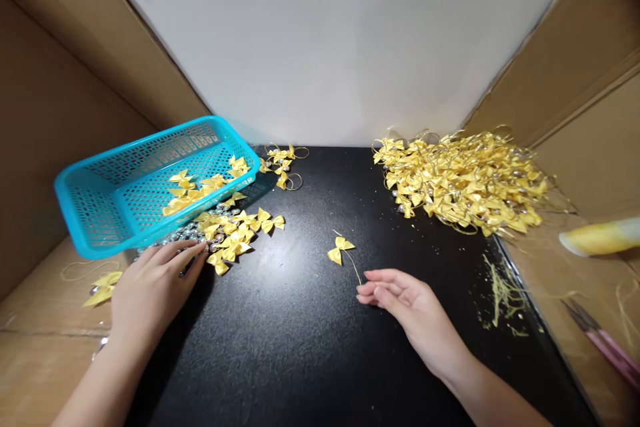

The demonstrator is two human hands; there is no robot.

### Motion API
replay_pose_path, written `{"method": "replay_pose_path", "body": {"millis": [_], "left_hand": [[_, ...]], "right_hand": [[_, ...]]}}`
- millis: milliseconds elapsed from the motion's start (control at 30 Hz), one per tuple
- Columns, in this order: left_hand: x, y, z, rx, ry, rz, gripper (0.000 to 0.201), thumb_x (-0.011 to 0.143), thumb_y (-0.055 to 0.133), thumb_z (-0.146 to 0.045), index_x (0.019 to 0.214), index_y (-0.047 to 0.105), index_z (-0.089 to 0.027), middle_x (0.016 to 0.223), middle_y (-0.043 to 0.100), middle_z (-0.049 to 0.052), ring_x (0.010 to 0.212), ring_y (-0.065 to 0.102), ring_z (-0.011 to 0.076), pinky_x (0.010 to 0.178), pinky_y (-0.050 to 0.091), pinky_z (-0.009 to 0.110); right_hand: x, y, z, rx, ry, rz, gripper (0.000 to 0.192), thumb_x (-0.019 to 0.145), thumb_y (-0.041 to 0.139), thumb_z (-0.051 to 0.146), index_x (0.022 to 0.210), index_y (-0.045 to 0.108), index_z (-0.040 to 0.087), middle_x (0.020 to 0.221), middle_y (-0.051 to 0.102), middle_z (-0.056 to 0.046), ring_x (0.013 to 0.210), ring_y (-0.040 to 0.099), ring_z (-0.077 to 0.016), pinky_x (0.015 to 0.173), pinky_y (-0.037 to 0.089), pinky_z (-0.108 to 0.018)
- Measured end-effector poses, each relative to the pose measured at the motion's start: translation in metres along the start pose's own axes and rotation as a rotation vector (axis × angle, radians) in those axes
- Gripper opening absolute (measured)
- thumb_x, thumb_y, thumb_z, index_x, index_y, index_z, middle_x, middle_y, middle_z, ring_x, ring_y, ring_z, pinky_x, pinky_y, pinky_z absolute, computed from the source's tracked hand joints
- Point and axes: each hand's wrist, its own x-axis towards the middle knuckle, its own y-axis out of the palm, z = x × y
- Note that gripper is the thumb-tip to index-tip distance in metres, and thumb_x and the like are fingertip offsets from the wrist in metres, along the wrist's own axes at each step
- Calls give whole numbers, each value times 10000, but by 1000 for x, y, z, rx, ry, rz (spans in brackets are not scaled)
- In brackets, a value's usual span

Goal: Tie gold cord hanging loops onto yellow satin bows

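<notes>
My right hand (pixel 400 300) pinches the end of a thin gold cord (pixel 356 265) between thumb and fingertips. That cord runs up to a yellow ribbon bow (pixel 341 250) lying on the black tabletop. On the left, my left hand (pixel 163 273) rests at a pile of shiny silvery beads (pixel 197 227), its thumb and forefinger brought together at the pile's edge. What is between those fingertips is too small to make out. Loose yellow bows (pixel 240 237) lie against the beads, just right of my left fingertips.
A blue plastic basket (pixel 70 213) with several bows inside stands behind my left hand. Looped bows (pixel 283 163) lie at the back. A large heap of corded bows (pixel 465 180) fills the back right. Cord scraps (pixel 505 293), pink-handled scissors (pixel 600 333) and a yellow spool (pixel 600 237) lie right.
</notes>
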Motion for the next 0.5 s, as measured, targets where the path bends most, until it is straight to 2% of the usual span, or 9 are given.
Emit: {"method": "replay_pose_path", "body": {"millis": [133, 200, 300, 367, 433, 500], "left_hand": [[-3, 6, 6, -100, -43, -13, 204, 846, 651, -381, 911, 735, -207, 939, 774, 34, 789, 663, 229, 726, 490, 291], [-3, 5, 8, -177, -127, -33, 178, 825, 673, -376, 880, 738, -220, 913, 774, 27, 786, 662, 235, 719, 485, 295], [1, -11, -1, -358, -379, -102, 138, 796, 695, -358, 845, 748, -240, 854, 769, 16, 795, 663, 243, 731, 480, 314], [7, -28, -21, -580, -609, -133, 159, 762, 727, -367, 881, 755, -265, 878, 767, 1, 798, 666, 223, 765, 480, 320], [16, -43, -50, -979, -784, 0, 217, 745, 749, -389, 921, 757, -262, 928, 770, 10, 834, 668, 212, 800, 486, 320], [25, -52, -85, -1442, -777, 235, 271, 706, 780, -420, 894, 766, -224, 879, 768, 37, 798, 663, 207, 752, 505, 305]], "right_hand": [[0, 2, 4, 9, -3, -13, 319, 711, 793, 475, 807, 704, 184, 814, 770, -61, 767, 726, -164, 806, 566, -308], [0, 2, 5, 0, -4, -17, 332, 718, 784, 486, 787, 686, 176, 798, 766, -64, 750, 725, -171, 788, 567, -315], [0, 3, 4, -21, -15, -16, 332, 746, 760, 486, 801, 662, 173, 794, 763, -65, 739, 722, -175, 780, 563, -325], [-1, 4, 3, -31, -25, -9, 321, 765, 745, 478, 812, 646, 176, 783, 761, -57, 730, 718, -168, 780, 559, -321], [-1, 5, 1, -38, -36, 3, 315, 776, 733, 477, 814, 628, 182, 762, 758, -46, 719, 711, -156, 773, 556, -309], [-3, 6, 0, -52, -49, 16, 312, 786, 721, 479, 812, 611, 188, 746, 754, -35, 715, 704, -147, 759, 552, -293]]}}
